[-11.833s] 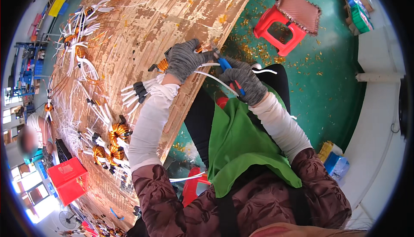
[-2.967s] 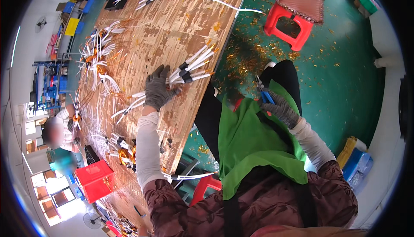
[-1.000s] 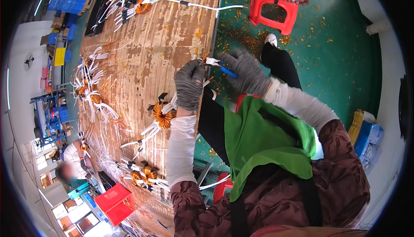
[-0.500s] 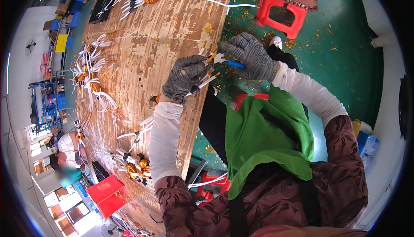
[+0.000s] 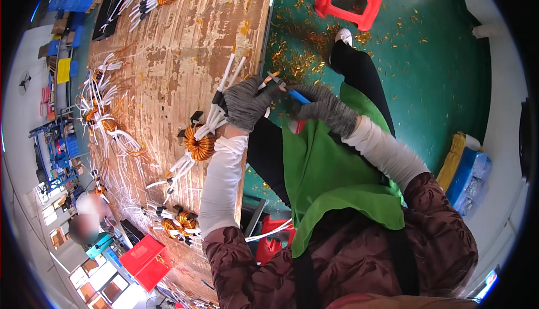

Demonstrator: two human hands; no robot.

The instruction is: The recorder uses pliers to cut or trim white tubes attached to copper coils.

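My left hand (image 5: pixel 247 104), in a grey knit glove, is closed around a bundle of white-sleeved wires (image 5: pixel 215 117). The wires lead to a copper-wound ring coil (image 5: pixel 200 142) lying on the table beside my left wrist. Two wires with coppery ends stick up past the glove, and another end points toward the tool. My right hand (image 5: pixel 328 108), gloved alike, grips pliers (image 5: pixel 297 95) with a blue handle; a red part shows below the hand. The jaws are at a wire end next to my left fingertips. Whether they touch it I cannot tell.
The worn wooden table (image 5: pixel 185 62) carries more coils with white leads (image 5: pixel 104 121) on its far left. A red stool (image 5: pixel 351 0) stands on the green floor, strewn with coppery scraps. Another person (image 5: pixel 90 219) is at the lower left, near a red bin (image 5: pixel 145 261).
My right hand has come nearer my body, with the pliers. My left hand has turned, and the coil and upright wires now show beside it. The whole view has shifted somewhat.
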